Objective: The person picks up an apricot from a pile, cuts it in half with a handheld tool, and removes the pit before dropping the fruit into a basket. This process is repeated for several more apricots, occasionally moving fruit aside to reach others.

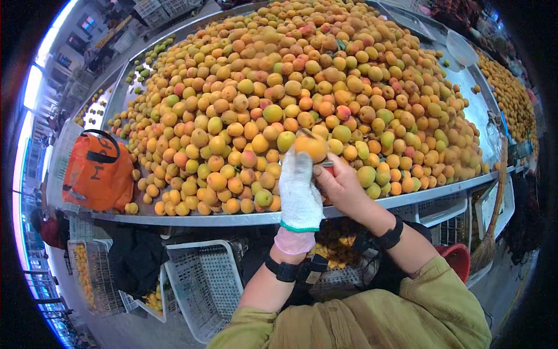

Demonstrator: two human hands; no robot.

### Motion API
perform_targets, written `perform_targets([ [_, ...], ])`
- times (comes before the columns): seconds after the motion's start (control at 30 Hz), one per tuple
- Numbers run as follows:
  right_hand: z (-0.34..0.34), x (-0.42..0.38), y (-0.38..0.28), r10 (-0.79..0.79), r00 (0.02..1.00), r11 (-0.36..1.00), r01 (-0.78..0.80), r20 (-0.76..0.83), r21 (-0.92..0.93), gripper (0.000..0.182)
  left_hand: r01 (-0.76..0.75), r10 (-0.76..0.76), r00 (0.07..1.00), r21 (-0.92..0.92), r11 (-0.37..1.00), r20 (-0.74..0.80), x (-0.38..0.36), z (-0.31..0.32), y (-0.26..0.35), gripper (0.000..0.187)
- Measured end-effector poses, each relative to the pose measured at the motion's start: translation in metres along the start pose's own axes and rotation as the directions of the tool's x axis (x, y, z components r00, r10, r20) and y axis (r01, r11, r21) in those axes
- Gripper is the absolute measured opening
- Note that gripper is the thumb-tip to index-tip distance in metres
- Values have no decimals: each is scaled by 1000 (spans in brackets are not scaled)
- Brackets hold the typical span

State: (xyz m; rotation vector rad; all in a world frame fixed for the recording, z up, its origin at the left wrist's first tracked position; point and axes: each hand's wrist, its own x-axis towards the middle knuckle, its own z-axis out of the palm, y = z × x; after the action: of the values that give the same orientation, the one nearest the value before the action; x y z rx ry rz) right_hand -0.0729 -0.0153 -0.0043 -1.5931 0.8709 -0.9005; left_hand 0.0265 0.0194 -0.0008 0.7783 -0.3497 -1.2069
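Note:
My left hand (300, 183), in a white knitted glove, has its fingers around an orange-yellow apricot (310, 146) with a dark mark or stem on top. Just to its right my bare right hand (343, 183) is closed on a small red-handled tool (329, 167), close against the fruit. The tool's far end is hidden. Both hands are over the near edge of a large heap of apricots (279, 87) on a metal table (244, 219).
An orange bag (99, 174) lies at the table's left. Below the table are a white crate (203, 285), crates holding fruit and a red bucket (456, 262). A broom (494, 218) leans at the right; a clear scoop-like container (462, 49) lies at the upper right.

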Motion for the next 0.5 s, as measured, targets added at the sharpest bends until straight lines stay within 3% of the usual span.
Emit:
perform_targets([
  [0.03,0,0,-4,32,999,990,-29,-16,138,24,-123,115,992,221,968,49,-3,2,3,40],
  [0.07,-2,1,-5,33,999,990,-31,-13,138,24,-118,83,987,268,956,140,1,-1,13,43],
  [0.17,-17,8,-5,-67,995,998,66,70,14,24,-66,19,987,297,952,159,9,-8,33,43],
  [0.23,-28,11,-7,-72,975,981,107,208,-161,24,-79,-5,982,437,896,188,10,-6,57,46],
  [0.27,-34,13,-8,-71,975,981,106,209,-161,24,-116,1,979,552,826,204,11,-7,64,42],
  [0.3,-41,15,-10,-45,962,953,122,269,-277,25,-152,4,975,656,739,220,11,-8,68,39],
  [0.33,-44,16,-11,-12,945,911,145,325,-386,26,-150,3,976,656,739,219,12,-15,68,39],
  [0.4,-45,13,-17,5,948,908,128,317,-398,26,-229,6,965,830,509,263,17,-24,66,37],
  [0.43,-45,11,-19,22,951,905,113,309,-411,27,-231,6,964,830,507,265,16,-23,66,37],
  [0.5,-39,8,-15,14,962,942,78,272,-325,27,-169,14,976,718,675,217,12,-15,64,36],
])
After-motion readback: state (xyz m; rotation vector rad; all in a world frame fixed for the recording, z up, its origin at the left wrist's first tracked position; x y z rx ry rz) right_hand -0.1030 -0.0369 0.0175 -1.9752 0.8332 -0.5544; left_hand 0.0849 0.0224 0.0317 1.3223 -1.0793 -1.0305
